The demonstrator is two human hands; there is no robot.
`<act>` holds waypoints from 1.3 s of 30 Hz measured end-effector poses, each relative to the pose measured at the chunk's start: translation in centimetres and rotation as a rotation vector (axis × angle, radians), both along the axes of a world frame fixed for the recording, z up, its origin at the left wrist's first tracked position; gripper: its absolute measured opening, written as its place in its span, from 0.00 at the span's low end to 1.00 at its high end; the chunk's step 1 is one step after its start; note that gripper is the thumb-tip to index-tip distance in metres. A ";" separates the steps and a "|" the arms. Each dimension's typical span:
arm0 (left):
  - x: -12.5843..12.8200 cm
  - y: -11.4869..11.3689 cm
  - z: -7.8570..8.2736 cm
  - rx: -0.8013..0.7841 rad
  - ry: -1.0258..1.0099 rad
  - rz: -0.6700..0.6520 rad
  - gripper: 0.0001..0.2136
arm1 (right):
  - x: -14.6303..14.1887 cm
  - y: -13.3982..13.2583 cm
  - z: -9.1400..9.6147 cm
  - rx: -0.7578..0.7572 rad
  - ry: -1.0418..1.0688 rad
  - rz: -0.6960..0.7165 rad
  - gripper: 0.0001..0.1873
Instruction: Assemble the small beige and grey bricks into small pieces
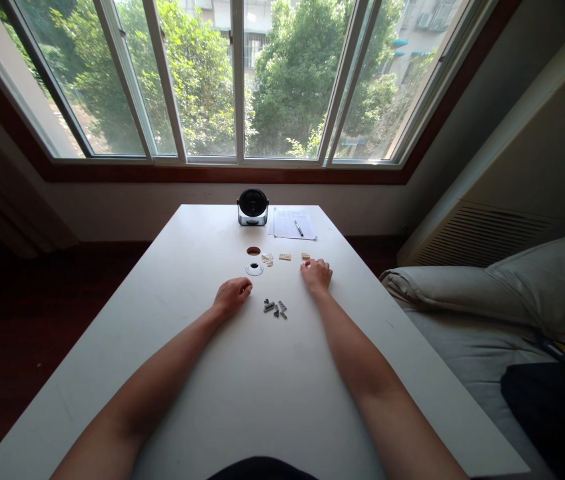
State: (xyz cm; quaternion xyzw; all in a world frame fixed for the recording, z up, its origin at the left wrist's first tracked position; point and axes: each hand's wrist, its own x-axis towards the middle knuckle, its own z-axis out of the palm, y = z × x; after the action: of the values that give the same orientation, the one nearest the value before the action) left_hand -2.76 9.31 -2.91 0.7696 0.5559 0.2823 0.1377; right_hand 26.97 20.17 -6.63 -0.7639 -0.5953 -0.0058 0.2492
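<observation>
My left hand (233, 295) rests on the white table (202, 380) with its fingers curled in; whatever they may hold is hidden. To its right lies a loose group of small grey building-brick pieces (269, 307). My right hand (317, 275) is on the table farther right, its fingers bent and a little apart, with nothing visible in them. Just beyond its fingertips sits a small tan studded piece (305, 256). Another tan studded plate (285, 257) lies left of that, and several small whitish pieces (267, 258) are scattered further left.
A round cable hole (253, 251) opens in the tabletop, with its round cover (254, 269) lying nearer to me. At the far edge stand a small black fan (253, 207) and papers (285, 223) under a pen (299, 228). A sofa (462, 333) borders the table's right side.
</observation>
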 end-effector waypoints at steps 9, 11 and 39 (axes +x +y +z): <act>0.0 0.0 0.1 0.007 -0.009 -0.012 0.09 | 0.1 0.0 0.0 -0.016 0.026 0.071 0.07; -0.1 0.0 0.0 0.008 -0.007 -0.015 0.09 | 0.1 0.1 0.0 -0.016 0.026 0.085 0.07; 0.0 0.1 0.0 -0.009 0.007 -0.011 0.10 | -0.6 -0.1 0.1 0.028 0.037 0.249 0.08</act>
State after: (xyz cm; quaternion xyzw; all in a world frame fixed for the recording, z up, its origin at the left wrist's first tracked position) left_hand -2.76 9.39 -2.88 0.7730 0.5534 0.2764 0.1406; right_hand 26.33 20.04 -6.53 -0.6806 -0.6806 0.0309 0.2693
